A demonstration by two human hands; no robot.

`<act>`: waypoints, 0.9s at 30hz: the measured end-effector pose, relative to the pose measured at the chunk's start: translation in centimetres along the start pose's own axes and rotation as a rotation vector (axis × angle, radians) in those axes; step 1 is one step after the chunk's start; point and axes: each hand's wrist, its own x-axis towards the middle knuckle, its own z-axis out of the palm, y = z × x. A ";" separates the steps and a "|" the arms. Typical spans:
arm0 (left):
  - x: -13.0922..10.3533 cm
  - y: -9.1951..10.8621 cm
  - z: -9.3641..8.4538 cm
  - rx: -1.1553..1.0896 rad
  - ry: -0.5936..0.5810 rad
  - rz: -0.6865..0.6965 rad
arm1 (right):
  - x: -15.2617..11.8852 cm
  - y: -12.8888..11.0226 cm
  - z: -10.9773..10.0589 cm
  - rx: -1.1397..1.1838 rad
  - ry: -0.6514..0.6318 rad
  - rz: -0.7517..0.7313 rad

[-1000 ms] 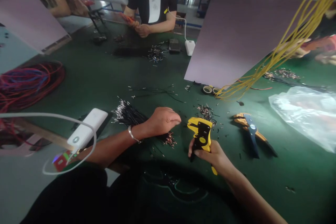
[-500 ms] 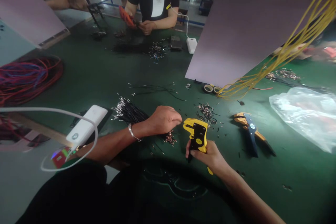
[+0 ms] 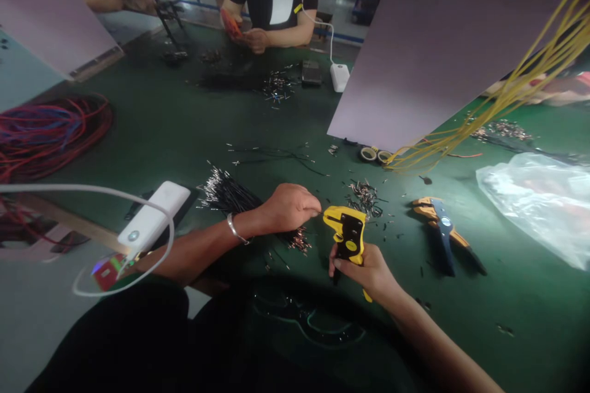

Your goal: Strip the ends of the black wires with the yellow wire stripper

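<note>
My right hand (image 3: pixel 366 273) is wrapped round the handles of a yellow and black wire stripper (image 3: pixel 353 236), its jaws facing left. Just left of those jaws, my left hand (image 3: pixel 292 209) is closed, fingertips pinched together; what they hold, if anything, is too small to make out. Under my left hand and forearm lies a bundle of black wires (image 3: pixel 233 190), with silvery ends at the upper left and bare copper ends (image 3: pixel 298 241) at the lower right. A heap of short black offcuts (image 3: pixel 364 196) lies just beyond the stripper.
A second stripper (image 3: pixel 440 227) and a clear plastic bag (image 3: pixel 534 209) lie to the right. Yellow wires (image 3: pixel 516 92) hang down by a grey panel (image 3: pixel 428 55). A white power bank (image 3: pixel 154 215) with its cable is at left, near red wire coils (image 3: pixel 55 129). A co-worker (image 3: pixel 271 6) sits opposite.
My two hands and the wire stripper keep nearly the same places. The whole view has shifted slightly. The co-worker's orange-handled tool has moved a little.
</note>
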 end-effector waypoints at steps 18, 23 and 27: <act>0.2 -0.2 -0.3 0.020 -0.003 0.014 | 0.2 -0.5 0.9 -0.134 0.117 0.000; 0.2 -0.2 -0.3 0.011 -0.004 0.022 | 0.2 -0.6 0.9 -0.145 0.122 -0.003; 0.3 -0.1 -0.4 0.011 -0.009 0.006 | 0.2 -0.9 1.0 -0.143 0.122 -0.003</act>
